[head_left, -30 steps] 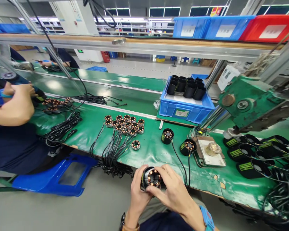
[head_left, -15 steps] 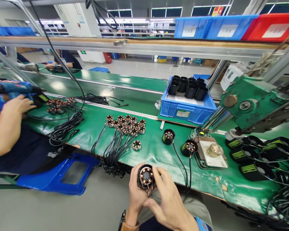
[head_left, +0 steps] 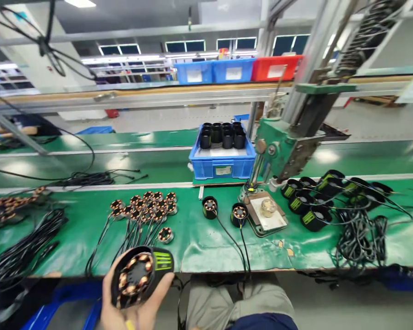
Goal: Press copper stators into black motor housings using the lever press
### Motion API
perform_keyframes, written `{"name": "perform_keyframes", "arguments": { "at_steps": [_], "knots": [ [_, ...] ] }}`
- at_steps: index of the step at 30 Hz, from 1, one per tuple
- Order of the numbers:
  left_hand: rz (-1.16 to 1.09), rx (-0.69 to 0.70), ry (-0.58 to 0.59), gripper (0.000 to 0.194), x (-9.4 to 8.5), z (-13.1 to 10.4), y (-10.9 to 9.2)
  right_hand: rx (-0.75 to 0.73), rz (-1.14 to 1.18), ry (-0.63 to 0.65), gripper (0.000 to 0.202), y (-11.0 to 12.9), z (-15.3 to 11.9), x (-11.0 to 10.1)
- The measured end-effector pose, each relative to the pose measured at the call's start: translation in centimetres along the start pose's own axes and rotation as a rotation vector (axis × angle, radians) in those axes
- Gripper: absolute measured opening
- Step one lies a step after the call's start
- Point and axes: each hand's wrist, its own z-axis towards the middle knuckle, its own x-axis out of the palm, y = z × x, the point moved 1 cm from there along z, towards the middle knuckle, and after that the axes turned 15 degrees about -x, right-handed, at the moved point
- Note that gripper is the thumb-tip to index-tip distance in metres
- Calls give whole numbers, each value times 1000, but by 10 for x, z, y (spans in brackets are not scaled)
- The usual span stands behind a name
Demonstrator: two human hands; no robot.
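Note:
My left hand (head_left: 142,316) is wrapped round a black motor housing (head_left: 163,266) with green-yellow markings on its side. Inside its open end, facing me, sits a stator with copper windings (head_left: 136,275). The housing is tilted and held above the bench's front edge. A single loose stator (head_left: 165,235) lies just beyond it, near a cluster of stators (head_left: 147,206) with black cables. Two more housings with stators stand upright on the bench, one (head_left: 210,207) to the left of the other (head_left: 240,214). My right hand is out of view.
A green press (head_left: 275,142) stands over a white plate (head_left: 266,215) at centre right. Behind is a blue bin (head_left: 223,167) of black housings. Farther right lie several cabled housings (head_left: 315,217) and coiled cables (head_left: 356,243). More cables (head_left: 27,238) lie at left.
The view has swung right. The housing in my left hand has moved left within the view and appears closer. My right hand has come off it and left the view.

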Motion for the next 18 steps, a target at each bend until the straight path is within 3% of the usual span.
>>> {"name": "perform_keyframes", "arguments": {
  "at_steps": [3,6,9,13,15,18],
  "knots": [
    [95,87,-115,101,13,9,-23,43,38,-109,46,-6,-17,-33],
    [68,37,11,100,48,1,-33,48,76,-204,57,-6,-33,-61],
    [-5,-4,249,93,103,-25,-32,44,192,-414,74,-3,-42,-102],
    [-121,-14,546,85,186,-73,-29,-35,512,-923,58,-3,-47,-184],
    [-167,-8,637,82,224,-97,-28,-78,510,-1018,51,-10,-49,-224],
    [-176,1,680,80,267,-123,-22,-50,283,-1062,53,-37,-59,-272]
  ]
}}
